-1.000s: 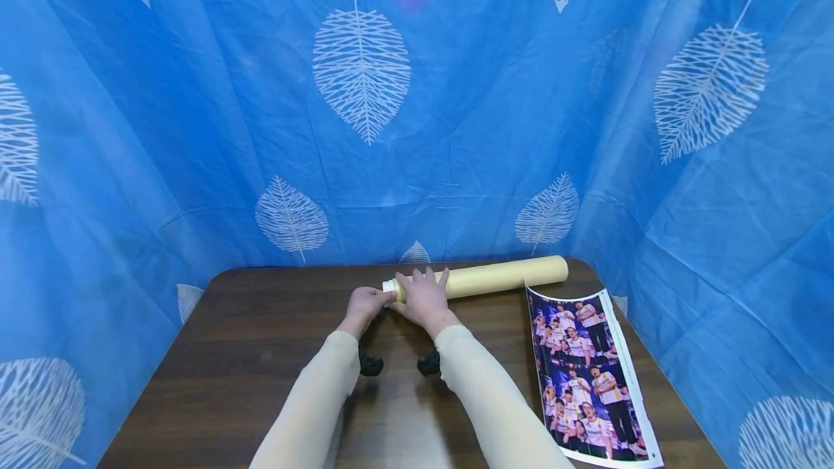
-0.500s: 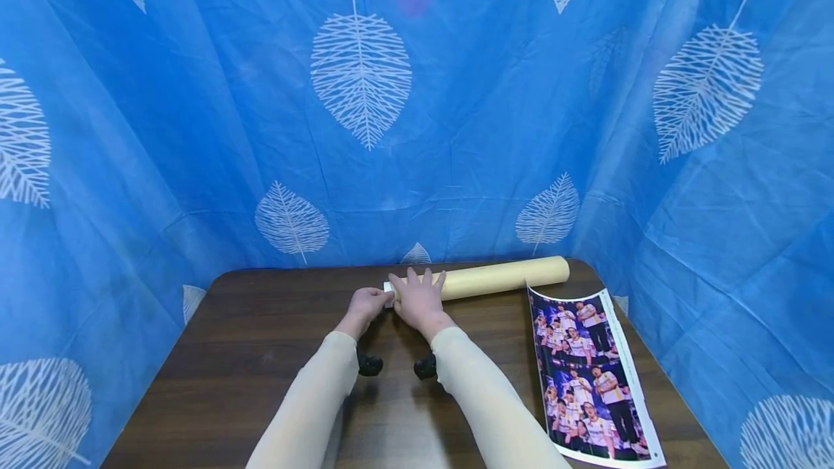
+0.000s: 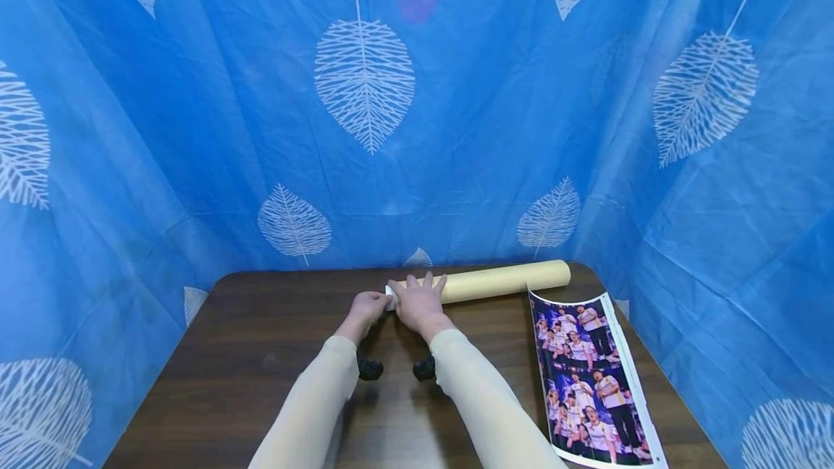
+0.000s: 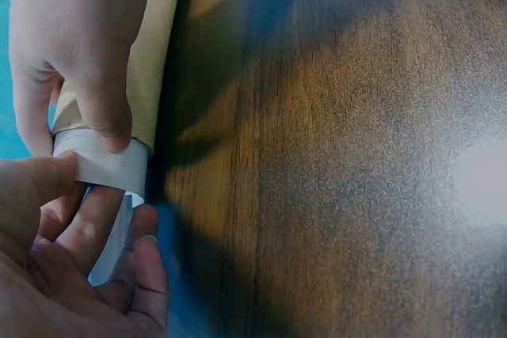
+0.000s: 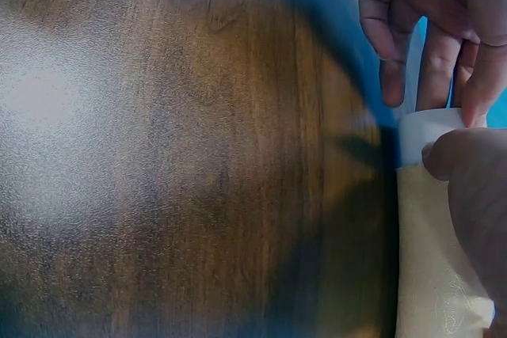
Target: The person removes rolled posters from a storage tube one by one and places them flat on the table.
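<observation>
A pale tan cardboard tube [image 3: 502, 281] lies along the far edge of the table, angled slightly. From its left end sticks a short white roll [image 4: 119, 166] that looks like rolled paper. My left hand [image 3: 366, 310] pinches the rim of this roll, with the thumb outside and fingers reaching into its hollow in the left wrist view. Across the tube's left end, my right hand [image 3: 420, 307] grips with the thumb on the near side and fingers on the far side. Its thumb tip touches the white roll in both wrist views. Most of the roll is hidden inside the tube.
A printed sheet [image 3: 589, 375] with two group photos lies at the table's right side, its edges curling up. The dark wood table [image 3: 247, 382] is backed by a blue leaf-patterned curtain [image 3: 456, 121]. Black devices [image 3: 371, 369] sit under both wrists.
My right hand has slid slightly left toward the tube's end, its fingers spreading a little. The left hand stays at the white roll. The head view has tilted slightly.
</observation>
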{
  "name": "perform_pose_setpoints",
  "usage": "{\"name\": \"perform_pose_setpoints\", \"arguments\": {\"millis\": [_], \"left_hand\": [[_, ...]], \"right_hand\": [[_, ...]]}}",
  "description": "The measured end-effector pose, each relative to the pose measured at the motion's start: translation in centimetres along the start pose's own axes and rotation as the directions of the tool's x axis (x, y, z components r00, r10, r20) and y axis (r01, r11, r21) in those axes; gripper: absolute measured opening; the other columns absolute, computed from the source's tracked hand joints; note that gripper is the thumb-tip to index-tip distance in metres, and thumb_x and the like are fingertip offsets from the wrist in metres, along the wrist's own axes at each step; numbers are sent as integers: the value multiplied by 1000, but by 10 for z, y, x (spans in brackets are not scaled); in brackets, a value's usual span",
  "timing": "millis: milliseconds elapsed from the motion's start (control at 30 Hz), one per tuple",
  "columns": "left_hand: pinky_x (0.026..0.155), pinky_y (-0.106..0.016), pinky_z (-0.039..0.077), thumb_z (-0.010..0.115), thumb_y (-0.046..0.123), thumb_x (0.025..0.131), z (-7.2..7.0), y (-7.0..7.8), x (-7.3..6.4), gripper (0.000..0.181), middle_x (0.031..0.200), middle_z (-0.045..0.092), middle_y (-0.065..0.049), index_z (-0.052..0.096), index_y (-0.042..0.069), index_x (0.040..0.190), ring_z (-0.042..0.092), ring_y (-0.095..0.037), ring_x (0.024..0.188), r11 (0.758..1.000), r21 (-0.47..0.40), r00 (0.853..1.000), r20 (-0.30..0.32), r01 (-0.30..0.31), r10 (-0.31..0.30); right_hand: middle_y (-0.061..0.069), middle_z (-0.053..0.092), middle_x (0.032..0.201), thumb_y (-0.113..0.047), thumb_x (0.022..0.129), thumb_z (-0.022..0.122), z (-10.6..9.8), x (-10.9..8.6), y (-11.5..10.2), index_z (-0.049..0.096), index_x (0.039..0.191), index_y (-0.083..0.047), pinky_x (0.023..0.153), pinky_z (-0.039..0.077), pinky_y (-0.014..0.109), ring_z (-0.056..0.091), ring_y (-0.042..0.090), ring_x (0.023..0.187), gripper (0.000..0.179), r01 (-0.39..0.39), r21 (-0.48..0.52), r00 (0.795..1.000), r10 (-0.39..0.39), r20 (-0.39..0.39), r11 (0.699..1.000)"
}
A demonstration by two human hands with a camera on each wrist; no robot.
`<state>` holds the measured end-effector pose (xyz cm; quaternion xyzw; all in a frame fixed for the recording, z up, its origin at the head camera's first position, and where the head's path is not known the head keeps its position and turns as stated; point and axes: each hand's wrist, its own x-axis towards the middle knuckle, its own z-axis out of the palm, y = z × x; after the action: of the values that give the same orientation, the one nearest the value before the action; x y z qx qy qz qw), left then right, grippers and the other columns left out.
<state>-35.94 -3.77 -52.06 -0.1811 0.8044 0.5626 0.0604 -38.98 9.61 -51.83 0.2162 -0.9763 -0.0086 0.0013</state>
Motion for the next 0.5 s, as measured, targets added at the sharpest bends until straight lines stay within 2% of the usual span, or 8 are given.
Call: {"name": "perform_pose_setpoints", "arguments": {"millis": [133,267,400,500], "left_hand": [[54,-27,38,62,21,101,-1,-1,-3,26,63,48,-1,75,0,93,43,-16,57,1000,16,1000,2,-26,26],[55,-27,39,61,21,102,-4,-3,-5,27,68,50,-3,74,-2,95,44,-16,61,998,37,999,7,-46,46],[57,-27,39,62,22,103,-6,-4,-7,28,76,55,-7,74,-2,96,45,-18,65,998,41,999,-4,-42,42],[59,-27,40,61,23,103,-7,-4,-10,28,84,58,-9,75,-2,103,47,-19,70,998,44,999,-13,-40,41]], "right_hand": [[7,50,151,-44,103,58,3,-1,0,43,154,-42,110,16,79,32,53,143,54,5,-15,1000,-5,-13,1000],[7,50,150,-43,102,58,5,-2,0,43,154,-41,110,17,79,33,53,143,54,5,-18,1000,-5,-24,1000],[7,50,150,-42,102,59,6,-3,1,45,154,-40,111,17,78,33,52,143,54,6,-14,999,-7,-34,1000],[8,50,150,-41,102,59,6,-3,1,45,154,-40,111,18,78,33,53,143,53,12,-11,999,-13,-36,1000]]}}
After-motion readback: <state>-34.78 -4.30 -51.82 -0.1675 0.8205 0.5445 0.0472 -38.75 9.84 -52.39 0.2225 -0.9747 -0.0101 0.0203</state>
